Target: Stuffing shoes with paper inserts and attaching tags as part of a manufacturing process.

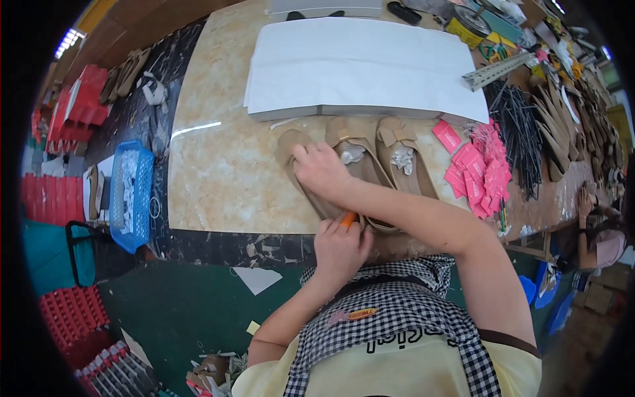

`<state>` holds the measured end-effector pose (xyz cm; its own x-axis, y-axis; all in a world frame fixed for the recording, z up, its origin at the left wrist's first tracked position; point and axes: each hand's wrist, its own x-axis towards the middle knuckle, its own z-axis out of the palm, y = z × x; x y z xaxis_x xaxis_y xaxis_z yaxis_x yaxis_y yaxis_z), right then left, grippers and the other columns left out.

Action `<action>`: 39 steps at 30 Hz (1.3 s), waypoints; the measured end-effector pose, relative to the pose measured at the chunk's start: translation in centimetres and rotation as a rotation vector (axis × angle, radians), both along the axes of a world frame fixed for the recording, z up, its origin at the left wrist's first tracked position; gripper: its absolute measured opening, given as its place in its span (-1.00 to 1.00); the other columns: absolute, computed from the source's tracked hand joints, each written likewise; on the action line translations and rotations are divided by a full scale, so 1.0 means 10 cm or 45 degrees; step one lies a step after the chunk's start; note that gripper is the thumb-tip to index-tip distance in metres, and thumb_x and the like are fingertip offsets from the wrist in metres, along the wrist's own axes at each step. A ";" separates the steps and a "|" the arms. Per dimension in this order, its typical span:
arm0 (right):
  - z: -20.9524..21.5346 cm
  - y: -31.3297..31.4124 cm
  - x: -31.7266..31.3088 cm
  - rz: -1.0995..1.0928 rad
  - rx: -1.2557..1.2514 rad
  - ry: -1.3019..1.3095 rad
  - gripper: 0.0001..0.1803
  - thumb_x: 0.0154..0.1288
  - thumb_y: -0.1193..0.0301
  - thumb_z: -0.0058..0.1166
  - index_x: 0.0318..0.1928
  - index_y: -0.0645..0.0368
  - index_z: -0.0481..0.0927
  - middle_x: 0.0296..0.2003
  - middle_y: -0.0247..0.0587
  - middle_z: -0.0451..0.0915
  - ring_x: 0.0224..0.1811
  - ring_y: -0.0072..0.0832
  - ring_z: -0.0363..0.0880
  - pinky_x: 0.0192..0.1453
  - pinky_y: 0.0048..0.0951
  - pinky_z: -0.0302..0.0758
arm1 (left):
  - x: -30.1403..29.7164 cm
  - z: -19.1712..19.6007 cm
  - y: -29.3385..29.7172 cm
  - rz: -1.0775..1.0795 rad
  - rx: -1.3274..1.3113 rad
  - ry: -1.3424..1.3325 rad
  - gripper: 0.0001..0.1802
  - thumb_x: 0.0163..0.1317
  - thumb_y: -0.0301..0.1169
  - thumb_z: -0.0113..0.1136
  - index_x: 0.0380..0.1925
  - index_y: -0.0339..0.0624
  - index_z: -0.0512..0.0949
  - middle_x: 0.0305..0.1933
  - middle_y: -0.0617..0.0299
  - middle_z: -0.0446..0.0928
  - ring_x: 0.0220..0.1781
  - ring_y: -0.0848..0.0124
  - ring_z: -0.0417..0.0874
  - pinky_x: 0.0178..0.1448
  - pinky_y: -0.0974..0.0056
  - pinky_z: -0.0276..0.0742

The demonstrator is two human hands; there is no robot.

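Three beige flat shoes lie side by side on the table before me, toes pointing away. My right hand (319, 171) reaches across to the leftmost shoe (291, 140), its curled fingers gripping the upper near the toe. At that shoe's heel end, my left hand (340, 248) is closed around a small orange object (348, 219); its kind is mostly hidden by the fingers. Beside it, the middle shoe (342, 131) and the right shoe (395, 132) carry bows on their toes and have crumpled white paper inside. My right forearm covers part of both.
Behind the shoes lies a stack of white paper (364, 66). Pink tags (477, 172), black strips (518, 132) and more shoes (552, 126) crowd the right. At left is a blue basket (135, 198) with white paper, near red racks (73, 321). A co-worker's arm (585, 218) shows at far right.
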<state>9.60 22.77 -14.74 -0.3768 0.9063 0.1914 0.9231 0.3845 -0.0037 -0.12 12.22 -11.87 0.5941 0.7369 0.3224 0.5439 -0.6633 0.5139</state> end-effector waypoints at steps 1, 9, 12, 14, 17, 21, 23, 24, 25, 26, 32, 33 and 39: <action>0.00 -0.05 0.00 -0.009 -0.003 -0.005 -0.77 0.06 0.37 0.12 -0.25 0.17 0.64 -0.30 -0.22 0.48 -0.12 -0.30 0.50 -0.11 -0.28 0.42 | -0.04 -0.02 0.00 -0.009 -0.003 -0.005 -0.77 0.09 -0.31 0.27 -0.55 -0.27 0.58 -0.26 -0.05 0.66 -0.22 0.15 0.68 -0.06 0.12 0.47; 0.18 0.23 0.46 -0.248 0.085 0.151 -0.63 -0.08 0.18 0.32 -0.25 0.09 0.65 -0.27 -0.21 0.59 -0.07 -0.29 0.50 -0.07 -0.21 0.37 | 0.09 -0.08 -0.03 -0.011 0.034 0.074 -0.79 0.07 -0.33 0.28 -0.62 -0.18 0.54 -0.52 0.06 0.58 -0.46 0.15 0.60 -0.19 0.11 0.44; -0.09 0.32 0.31 -0.300 0.190 0.168 -0.83 -0.01 0.35 0.16 -0.38 0.12 0.68 -0.38 -0.18 0.60 -0.10 -0.28 0.52 -0.05 -0.16 0.39 | -0.01 0.00 -0.01 -0.012 -0.056 0.218 -0.80 0.12 -0.35 0.26 -0.59 -0.19 0.56 -0.49 0.03 0.60 -0.41 0.06 0.60 -0.09 0.05 0.49; 0.05 0.09 0.51 -0.066 0.536 0.610 -0.70 0.04 0.36 0.15 -0.17 0.14 0.65 -0.20 -0.18 0.60 -0.01 -0.21 0.49 0.16 -0.06 0.40 | -0.21 0.03 0.08 -0.019 -0.034 0.037 -0.84 0.18 -0.41 0.21 -0.34 -0.29 0.66 0.00 -0.10 0.63 0.01 0.02 0.61 0.20 0.06 0.44; 0.61 -0.63 1.43 -0.149 0.223 0.972 -0.66 0.05 0.39 0.16 -0.10 0.13 0.63 -0.05 -0.13 0.57 0.10 -0.19 0.47 0.25 -0.15 0.40 | -0.64 -0.19 0.24 0.535 -0.264 -0.368 -0.63 0.40 -0.40 0.06 0.17 -0.24 0.53 -0.13 0.13 0.63 -0.15 0.39 0.61 -0.04 0.35 0.53; 0.47 -1.94 3.31 -1.360 0.539 0.683 -0.80 0.29 0.30 0.11 -0.21 0.16 0.62 -0.39 0.01 0.66 -0.31 -0.01 0.67 -0.22 -0.10 0.60 | -0.60 -0.33 0.44 0.636 -0.809 -0.081 -0.47 0.35 -0.41 0.11 0.31 -0.30 0.39 -0.25 0.14 0.63 -0.37 0.47 0.53 -0.29 0.39 0.48; 0.30 -2.35 3.85 -1.698 0.346 0.240 -0.70 0.28 0.18 0.16 -0.30 0.20 0.58 -0.45 0.09 0.66 -0.34 -0.04 0.69 -0.27 -0.06 0.60 | -0.66 -0.59 0.58 0.500 -0.870 -0.261 -0.47 0.33 -0.42 0.08 0.30 -0.35 0.38 -0.18 0.10 0.62 -0.30 0.43 0.58 -0.22 0.37 0.52; 0.16 -2.41 3.97 -1.809 0.244 0.129 -0.69 0.25 0.20 0.16 -0.34 0.24 0.61 -0.44 0.09 0.67 -0.33 -0.03 0.70 -0.24 -0.06 0.62 | -0.67 -0.68 0.60 0.373 -0.931 -0.435 -0.46 0.31 -0.43 0.05 0.29 -0.40 0.37 -0.10 0.06 0.61 -0.23 0.39 0.62 -0.16 0.35 0.56; 0.07 -2.40 4.03 -1.811 0.247 0.148 -0.69 0.25 0.20 0.16 -0.34 0.24 0.61 -0.44 0.09 0.67 -0.33 -0.03 0.70 -0.24 -0.06 0.62 | -0.72 -0.64 0.59 0.374 -0.916 -0.426 -0.46 0.31 -0.43 0.05 0.29 -0.40 0.37 -0.10 0.06 0.61 -0.23 0.39 0.62 -0.16 0.35 0.56; 0.00 -2.43 4.09 -1.790 0.191 0.140 -0.71 0.22 0.23 0.16 -0.38 0.25 0.63 -0.44 0.10 0.67 -0.34 -0.02 0.70 -0.23 -0.06 0.62 | -0.77 -0.59 0.58 0.467 -0.977 -0.664 -0.47 0.30 -0.41 0.01 0.26 -0.43 0.38 -0.04 0.02 0.59 -0.15 0.32 0.64 -0.08 0.30 0.58; 0.39 -2.67 4.06 -1.581 -0.094 0.069 -0.76 0.11 0.29 0.12 -0.44 0.22 0.69 -0.44 0.08 0.66 -0.33 -0.02 0.69 -0.19 -0.08 0.62 | -0.45 -0.01 0.56 -0.128 -1.918 -1.708 -0.15 0.26 0.05 0.05 0.38 -0.32 0.13 0.24 -0.14 0.44 0.05 0.05 0.65 0.00 -0.08 0.68; 0.56 -2.64 3.90 -1.573 -0.162 0.220 -0.74 0.12 0.24 0.14 -0.42 0.19 0.70 -0.46 0.05 0.66 -0.34 -0.03 0.68 -0.22 -0.09 0.61 | -0.50 -0.18 0.58 -0.116 -1.919 -1.759 -0.09 0.26 0.12 0.03 0.42 -0.28 0.07 0.29 -0.14 0.41 0.07 0.03 0.64 -0.01 -0.13 0.67; 1.27 -2.35 2.61 -1.455 -0.001 0.487 -0.68 0.18 0.26 0.25 -0.05 0.04 0.69 -0.61 -0.15 0.60 -0.56 -0.32 0.62 -0.42 -0.27 0.50 | 0.34 0.09 0.55 0.585 -1.778 -1.485 -0.20 0.42 0.23 -0.27 0.36 -0.21 0.27 0.34 0.04 0.40 0.35 0.12 0.44 0.43 0.02 0.35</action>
<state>35.67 -0.68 -2.08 0.7246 0.6795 0.1148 0.6694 -0.6545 -0.3515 3.26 17.68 -10.95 0.2530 0.8096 -0.5297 -0.4426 0.5837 0.6808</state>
